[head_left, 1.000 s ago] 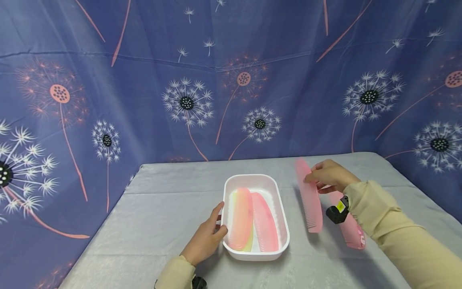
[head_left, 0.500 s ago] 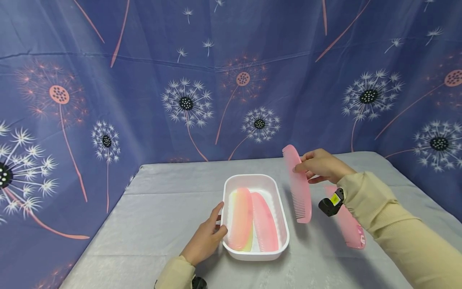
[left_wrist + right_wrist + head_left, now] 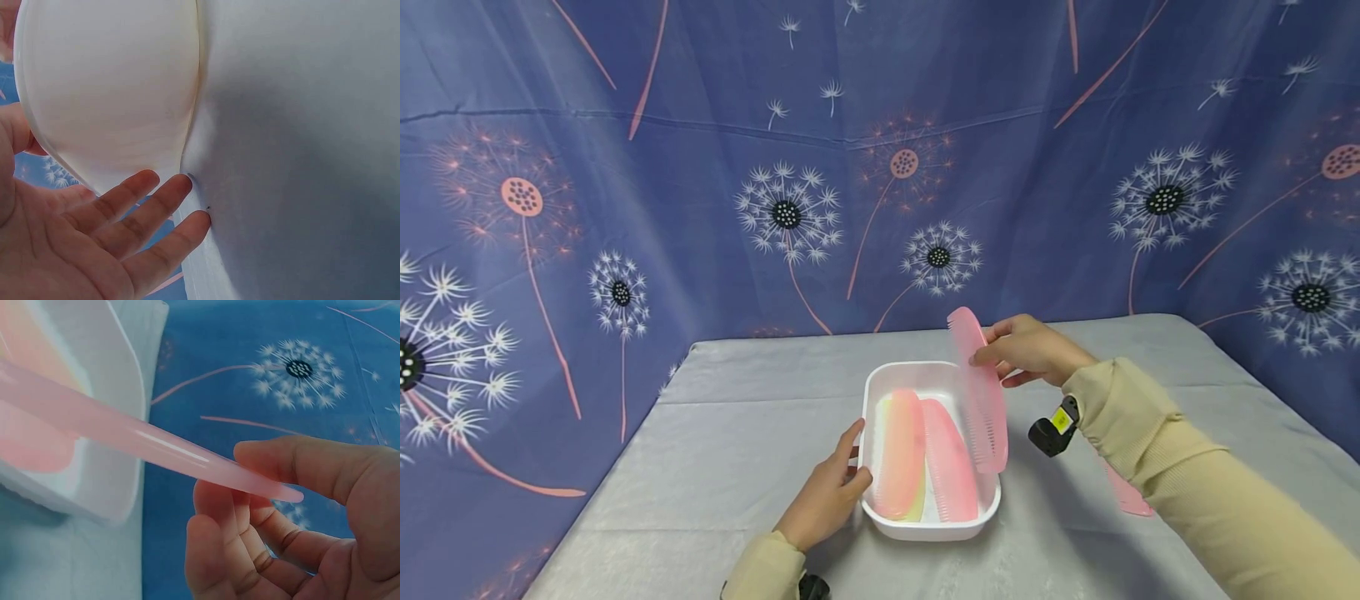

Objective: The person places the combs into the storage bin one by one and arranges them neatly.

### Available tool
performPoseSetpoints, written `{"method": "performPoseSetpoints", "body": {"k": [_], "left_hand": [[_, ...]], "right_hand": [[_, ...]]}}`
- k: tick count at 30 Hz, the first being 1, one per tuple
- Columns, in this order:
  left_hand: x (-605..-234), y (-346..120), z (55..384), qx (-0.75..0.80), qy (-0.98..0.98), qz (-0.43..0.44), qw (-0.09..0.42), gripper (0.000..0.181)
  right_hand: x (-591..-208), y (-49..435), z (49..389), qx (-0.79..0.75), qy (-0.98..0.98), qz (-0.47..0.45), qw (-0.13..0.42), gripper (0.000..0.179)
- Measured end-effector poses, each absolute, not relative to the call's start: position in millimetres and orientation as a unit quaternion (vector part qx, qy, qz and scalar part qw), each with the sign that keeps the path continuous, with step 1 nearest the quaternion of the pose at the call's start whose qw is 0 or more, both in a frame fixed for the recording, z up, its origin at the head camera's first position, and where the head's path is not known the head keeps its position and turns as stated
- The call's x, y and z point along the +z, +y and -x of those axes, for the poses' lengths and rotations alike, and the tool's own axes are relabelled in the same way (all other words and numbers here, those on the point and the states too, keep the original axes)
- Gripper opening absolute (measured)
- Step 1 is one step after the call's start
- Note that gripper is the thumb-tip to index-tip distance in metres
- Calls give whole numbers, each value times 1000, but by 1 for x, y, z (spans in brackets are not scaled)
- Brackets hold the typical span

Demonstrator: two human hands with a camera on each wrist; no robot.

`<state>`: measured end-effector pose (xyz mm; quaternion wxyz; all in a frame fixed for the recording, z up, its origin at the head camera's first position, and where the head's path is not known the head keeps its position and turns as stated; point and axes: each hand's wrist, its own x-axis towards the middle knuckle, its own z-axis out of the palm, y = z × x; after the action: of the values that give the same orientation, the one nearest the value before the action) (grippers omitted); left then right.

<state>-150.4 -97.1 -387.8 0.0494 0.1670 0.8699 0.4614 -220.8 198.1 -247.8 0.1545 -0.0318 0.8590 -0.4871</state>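
In the head view my right hand (image 3: 1030,348) pinches a pink comb (image 3: 985,408) between thumb and fingers. This comb stands tilted over the right rim of a white plastic container (image 3: 932,533), teeth facing left. The right wrist view shows the comb's smooth back (image 3: 169,450) running from the fingertips toward the container. Inside the container lie a pink comb (image 3: 952,467) and, left of it, a peach-pink comb (image 3: 901,458) over a yellowish one (image 3: 916,507). My left hand (image 3: 827,496) touches the container's left side; its fingers (image 3: 156,200) are extended by the outer wall in the left wrist view.
Another pink comb (image 3: 1127,492) lies on the grey cloth-covered table (image 3: 760,450) at right, mostly hidden by my right forearm. A blue dandelion-print curtain (image 3: 865,108) hangs behind the table.
My right hand has carried the pink comb leftward, rising first and then lowering a little, from beside the container to over its right rim. The left hand and container have stayed put.
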Motion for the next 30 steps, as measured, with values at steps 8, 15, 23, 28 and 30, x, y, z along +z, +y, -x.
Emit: {"method": "performPoseSetpoints", "body": {"k": [8, 15, 23, 28, 30], "left_hand": [[-389, -97, 150, 464, 869, -166, 50, 71], [-390, -97, 151, 461, 871, -165, 49, 71], [-390, -97, 151, 459, 871, -168, 50, 71], [-389, -97, 152, 461, 870, -169, 53, 71], [-389, -97, 152, 462, 868, -171, 55, 71]], "right_hand": [[-259, 175, 221, -475, 866, 21, 155, 13], [-272, 161, 224, -460, 875, 15, 152, 22], [-286, 147, 222, -434, 888, -2, 152, 30], [-293, 141, 222, -415, 898, -11, 148, 29], [-296, 138, 223, -406, 902, -14, 147, 27]]}}
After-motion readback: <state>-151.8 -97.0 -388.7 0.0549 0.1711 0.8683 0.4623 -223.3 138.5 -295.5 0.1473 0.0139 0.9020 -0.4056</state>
